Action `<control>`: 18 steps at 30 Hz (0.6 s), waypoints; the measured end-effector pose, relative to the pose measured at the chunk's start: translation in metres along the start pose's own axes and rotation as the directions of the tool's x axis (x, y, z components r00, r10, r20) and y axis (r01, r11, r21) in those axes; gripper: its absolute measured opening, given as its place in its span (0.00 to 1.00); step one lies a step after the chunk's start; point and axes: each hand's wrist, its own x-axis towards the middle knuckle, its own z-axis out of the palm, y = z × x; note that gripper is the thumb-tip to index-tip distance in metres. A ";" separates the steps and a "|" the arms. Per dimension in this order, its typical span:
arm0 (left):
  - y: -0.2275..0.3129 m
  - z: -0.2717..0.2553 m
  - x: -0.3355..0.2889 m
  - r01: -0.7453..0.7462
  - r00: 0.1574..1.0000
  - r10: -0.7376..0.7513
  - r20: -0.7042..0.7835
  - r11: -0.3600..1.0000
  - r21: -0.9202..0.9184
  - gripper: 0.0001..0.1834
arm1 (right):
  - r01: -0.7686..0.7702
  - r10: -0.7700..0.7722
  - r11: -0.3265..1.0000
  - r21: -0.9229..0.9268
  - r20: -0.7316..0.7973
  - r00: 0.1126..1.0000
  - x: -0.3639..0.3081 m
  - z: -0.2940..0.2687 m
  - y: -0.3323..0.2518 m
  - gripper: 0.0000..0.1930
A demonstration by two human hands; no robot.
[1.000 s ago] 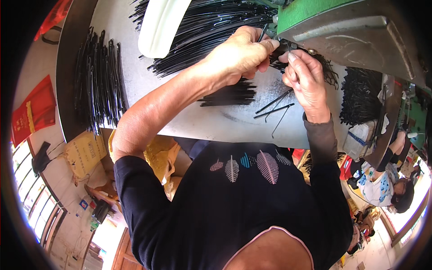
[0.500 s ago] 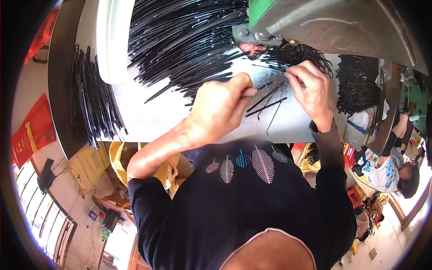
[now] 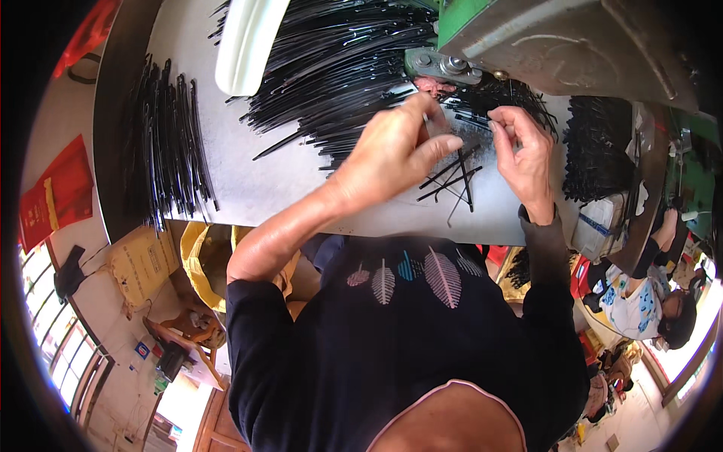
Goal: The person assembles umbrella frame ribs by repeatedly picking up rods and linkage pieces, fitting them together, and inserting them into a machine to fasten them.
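My left hand (image 3: pixel 403 147) reaches over the metal table beside a big heap of thin black rods (image 3: pixel 331 83). Its thumb points right, apart from the fingers, which reach toward the machine's jaw (image 3: pixel 444 64); I see nothing held in it. To its right, my right hand (image 3: pixel 523 154) has thumb and forefinger nearly together in a pinch, close to the ends of more black rods (image 3: pixel 471 119). Whatever lies between those fingertips is too small to make out. Between and below the hands, several loose black rods (image 3: pixel 452 181) lie crossed on the table.
A green and grey machine (image 3: pixel 557 45) overhangs the table at upper right. Bundled rods (image 3: pixel 167 143) lie at the left, another stack (image 3: pixel 599 147) at the right. A white curved piece (image 3: pixel 252 45) crosses the top. Beyond the right edge sits another person (image 3: pixel 648 301).
My left hand has moved up toward the machine's jaw, and its thumb has come away from the fingers. Another rod lies among the loose ones. My right hand has shifted slightly right.
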 end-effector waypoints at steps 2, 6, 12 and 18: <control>-0.016 -0.002 0.007 -0.156 0.981 0.140 -0.138 0.981 -0.114 0.12 | 0.035 -0.035 0.999 0.026 -0.004 0.999 0.001 0.004 -0.006 0.08; -0.009 -0.016 0.018 0.038 0.998 -0.053 -0.044 0.956 -0.291 0.08 | -0.106 0.080 0.962 0.252 0.111 0.991 -0.003 0.010 -0.005 0.08; -0.020 -0.008 0.021 -0.078 0.987 0.053 -0.153 0.984 -0.158 0.10 | -0.353 0.217 0.763 0.541 0.300 0.929 -0.004 0.025 -0.019 0.05; -0.003 -0.012 0.016 -0.238 0.940 0.258 -0.221 0.965 0.114 0.08 | -0.283 0.159 0.799 0.531 0.267 0.950 0.004 0.039 -0.033 0.00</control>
